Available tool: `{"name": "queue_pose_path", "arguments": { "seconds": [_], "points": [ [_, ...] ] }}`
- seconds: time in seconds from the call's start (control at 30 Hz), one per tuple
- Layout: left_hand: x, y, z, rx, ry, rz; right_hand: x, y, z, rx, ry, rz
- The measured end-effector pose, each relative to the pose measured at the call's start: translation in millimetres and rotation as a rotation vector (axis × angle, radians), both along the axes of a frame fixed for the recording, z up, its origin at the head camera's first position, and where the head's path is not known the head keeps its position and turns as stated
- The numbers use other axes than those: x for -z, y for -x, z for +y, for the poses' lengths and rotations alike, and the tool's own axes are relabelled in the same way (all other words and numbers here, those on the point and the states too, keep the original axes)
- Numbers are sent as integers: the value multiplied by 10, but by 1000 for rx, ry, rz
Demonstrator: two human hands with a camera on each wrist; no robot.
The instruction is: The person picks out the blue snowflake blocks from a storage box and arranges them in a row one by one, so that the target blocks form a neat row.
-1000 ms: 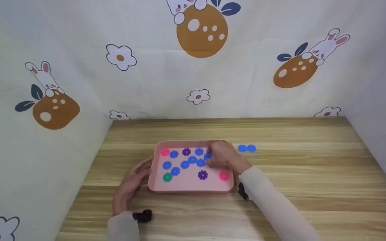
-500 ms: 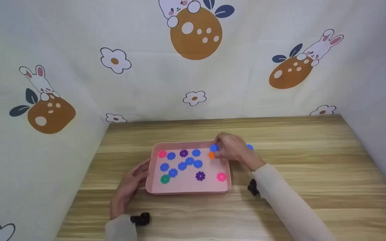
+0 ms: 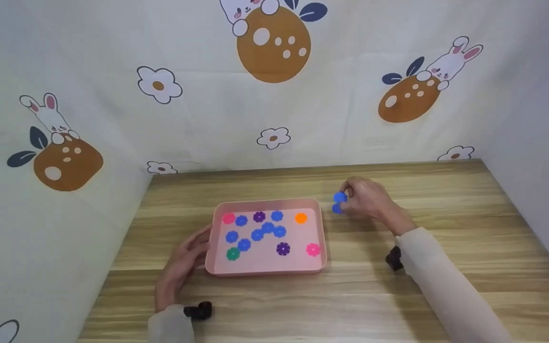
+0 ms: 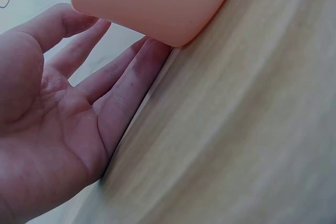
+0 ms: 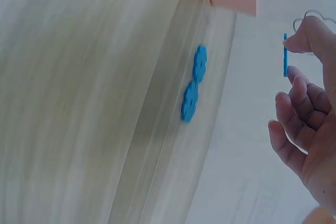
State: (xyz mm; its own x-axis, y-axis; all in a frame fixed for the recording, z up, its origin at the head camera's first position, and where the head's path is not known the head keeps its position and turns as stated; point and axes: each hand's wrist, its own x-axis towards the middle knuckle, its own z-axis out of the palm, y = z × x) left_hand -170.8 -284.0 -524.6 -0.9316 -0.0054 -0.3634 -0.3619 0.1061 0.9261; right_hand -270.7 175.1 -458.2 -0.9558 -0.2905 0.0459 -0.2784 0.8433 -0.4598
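My right hand pinches a blue flower-shaped disc between thumb and fingertip, above the table just right of the pink tray. Seen edge-on in the right wrist view, the held disc is thin. Two joined blue discs lie on the wood below; the hand covers part of them in the head view. My left hand rests its side on the table, its extended fingers at the tray's left wall.
Inside the tray lie several blue discs, an orange disc, a green disc, two pink discs and two purple discs. A printed cloth hangs behind the wooden table.
My right hand has lifted the blue disc from the tray's back right corner and carried it right, over the tray wall, uncovering the orange disc. The left hand stays by the tray.
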Motion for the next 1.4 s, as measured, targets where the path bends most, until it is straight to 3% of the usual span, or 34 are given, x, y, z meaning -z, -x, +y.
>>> {"name": "queue_pose_path", "arguments": {
  "seconds": [0.27, 0.5, 0.73, 1.17, 1.4],
  "points": [
    [-12, 9, 17, -5, 16, -18, 118, 41, 415, 28, -23, -18],
    [-18, 12, 16, -6, -12, 38, 298, 44, 621, 23, -31, -49],
    [-30, -10, 27, 1, -22, 20, 393, 59, 662, 28, -9, -169],
    [-20, -15, 13, -5, -28, 27, 435, 114, 624, 22, 93, -270],
    [-1, -9, 14, -14, -21, 32, 450, 143, 631, 7, 119, -249]
  ]
}}
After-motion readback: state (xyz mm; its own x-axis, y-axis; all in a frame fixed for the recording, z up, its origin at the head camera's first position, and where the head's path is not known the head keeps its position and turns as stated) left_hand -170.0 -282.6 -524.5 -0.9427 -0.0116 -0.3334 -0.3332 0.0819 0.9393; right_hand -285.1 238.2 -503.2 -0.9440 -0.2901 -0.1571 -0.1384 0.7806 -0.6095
